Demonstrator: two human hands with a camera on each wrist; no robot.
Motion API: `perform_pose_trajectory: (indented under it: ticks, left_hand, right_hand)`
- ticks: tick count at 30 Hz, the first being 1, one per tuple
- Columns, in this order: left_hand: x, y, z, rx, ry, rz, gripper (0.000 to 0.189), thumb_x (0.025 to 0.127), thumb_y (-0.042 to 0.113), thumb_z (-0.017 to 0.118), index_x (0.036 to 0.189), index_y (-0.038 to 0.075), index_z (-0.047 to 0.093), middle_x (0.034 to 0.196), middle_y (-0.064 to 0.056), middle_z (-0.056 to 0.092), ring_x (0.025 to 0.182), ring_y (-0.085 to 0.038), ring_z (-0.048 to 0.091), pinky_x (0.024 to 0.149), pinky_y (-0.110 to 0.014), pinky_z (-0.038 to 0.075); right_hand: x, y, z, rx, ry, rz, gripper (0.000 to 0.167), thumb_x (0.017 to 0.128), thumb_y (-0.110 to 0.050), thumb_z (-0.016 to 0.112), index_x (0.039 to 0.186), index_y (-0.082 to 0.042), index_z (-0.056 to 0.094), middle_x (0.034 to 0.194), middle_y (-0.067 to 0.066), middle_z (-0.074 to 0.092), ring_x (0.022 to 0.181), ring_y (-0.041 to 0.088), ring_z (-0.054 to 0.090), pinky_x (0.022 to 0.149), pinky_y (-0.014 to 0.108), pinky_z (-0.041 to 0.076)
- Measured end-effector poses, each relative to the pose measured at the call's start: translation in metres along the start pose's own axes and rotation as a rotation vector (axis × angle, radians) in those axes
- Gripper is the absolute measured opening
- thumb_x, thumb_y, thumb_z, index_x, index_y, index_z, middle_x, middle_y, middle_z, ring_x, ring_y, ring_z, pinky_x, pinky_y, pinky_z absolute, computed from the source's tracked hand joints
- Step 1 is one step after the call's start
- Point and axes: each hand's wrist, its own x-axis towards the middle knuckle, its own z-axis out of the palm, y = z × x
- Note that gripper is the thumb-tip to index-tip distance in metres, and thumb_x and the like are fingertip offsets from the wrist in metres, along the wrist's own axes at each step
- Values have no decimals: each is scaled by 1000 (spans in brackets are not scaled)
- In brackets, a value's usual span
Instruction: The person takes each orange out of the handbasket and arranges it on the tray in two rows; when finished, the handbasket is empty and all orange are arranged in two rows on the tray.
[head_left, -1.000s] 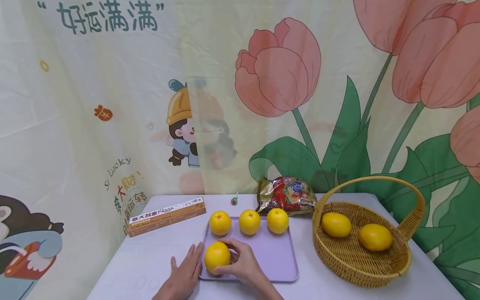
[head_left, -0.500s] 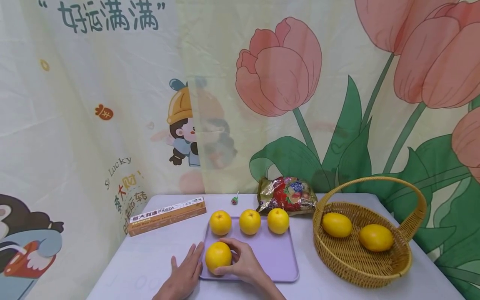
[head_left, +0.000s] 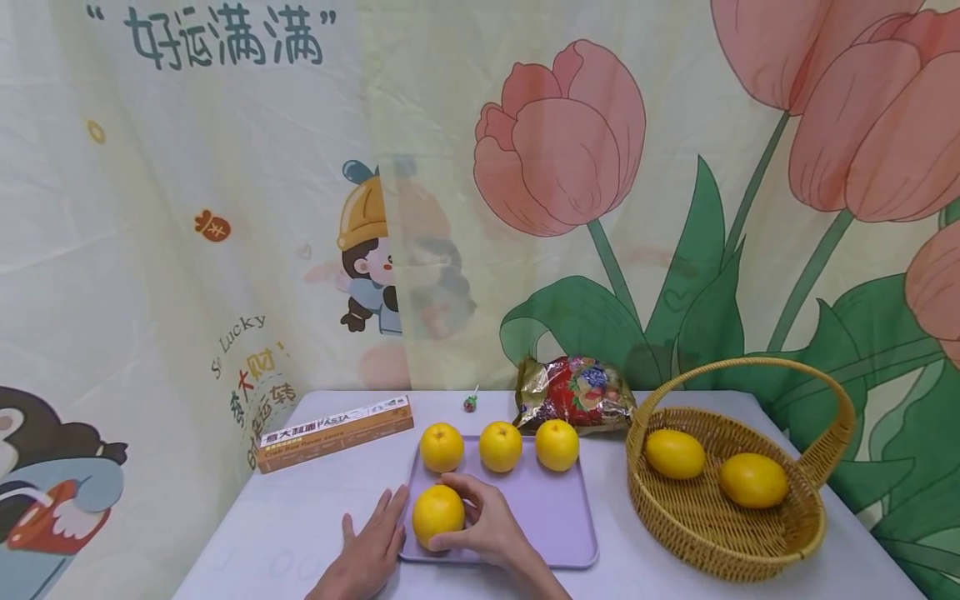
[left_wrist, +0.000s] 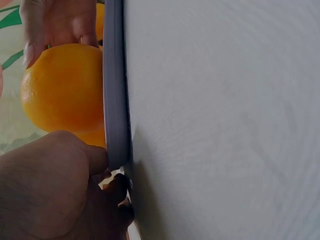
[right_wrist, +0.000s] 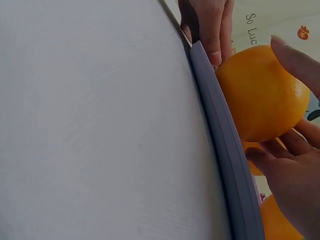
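Note:
My right hand point(head_left: 491, 525) holds an orange point(head_left: 438, 517) near the front left corner of a lilac tray point(head_left: 555, 521), thumb at its front and fingers curled round its far and right sides. In the right wrist view the orange point(right_wrist: 265, 95) sits just inside the tray rim point(right_wrist: 227, 145). My left hand point(head_left: 363, 546) lies on the table with fingers extended, their tips against the tray's left edge. Along the tray's back edge stand three more oranges, the left one point(head_left: 442, 447), the middle one point(head_left: 500, 447) and the right one point(head_left: 557, 445).
A wicker basket point(head_left: 716, 560) with a tall handle stands at the right, holding two yellow lemon-shaped fruits point(head_left: 753, 481). Behind the tray lie a shiny red and gold packet point(head_left: 573, 393) and a tiny strawberry-like item point(head_left: 470, 403). A pasta box point(head_left: 335, 435) lies at the back left.

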Motion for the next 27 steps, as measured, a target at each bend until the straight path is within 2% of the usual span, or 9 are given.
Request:
perform_pose_trajectory:
  ticks: [3, 8, 13, 18, 23, 27]
  left_hand:
    - [0, 0, 1, -2, 1, 9, 60, 113, 20, 54, 167, 1, 35, 171, -23, 36, 162, -48, 20, 116, -85, -15]
    - [1, -5, 2, -11, 10, 30, 59, 112, 19, 52, 165, -1, 36, 170, -24, 37, 162, -50, 21, 115, -85, -17]
    - [1, -7, 2, -8, 17, 37, 60, 112, 19, 50, 167, -1, 34, 171, -23, 35, 162, -48, 19, 115, -84, -19]
    - [1, -4, 0, -14, 19, 39, 60, 111, 16, 54, 166, -2, 35, 171, -26, 36, 162, -50, 20, 113, -86, -18]
    - [1, -3, 0, -6, 12, 30, 60, 112, 16, 54, 166, -2, 35, 171, -26, 36, 161, -51, 20, 114, -87, -16]
    - [3, -6, 3, -25, 16, 38, 60, 111, 16, 52, 165, -3, 35, 170, -27, 35, 161, -52, 20, 113, -86, -18]
  right_hand:
    - [-2, -2, -3, 28, 11, -15, 77, 82, -7, 96, 149, 0, 60, 151, 18, 63, 145, 38, 55, 125, 55, 37]
    - [-7, -11, -13, 38, 30, -80, 70, 83, -7, 94, 146, 0, 63, 149, 19, 64, 143, 38, 57, 123, 42, 42]
    - [-19, -35, -25, 56, 47, -144, 68, 84, -5, 93, 145, 4, 62, 147, 22, 65, 142, 41, 58, 120, 36, 44]
    - [-39, -62, -43, 51, 54, -191, 70, 84, -5, 93, 145, 4, 61, 148, 21, 65, 142, 31, 60, 119, 32, 45]
    - [-64, -87, -63, 32, 59, -318, 68, 82, 3, 91, 144, 5, 61, 145, 25, 65, 138, 17, 64, 116, 31, 47]
    - [-85, -106, -80, -23, 55, -434, 67, 83, 9, 88, 144, 6, 61, 144, 27, 66, 138, 16, 64, 116, 33, 48]
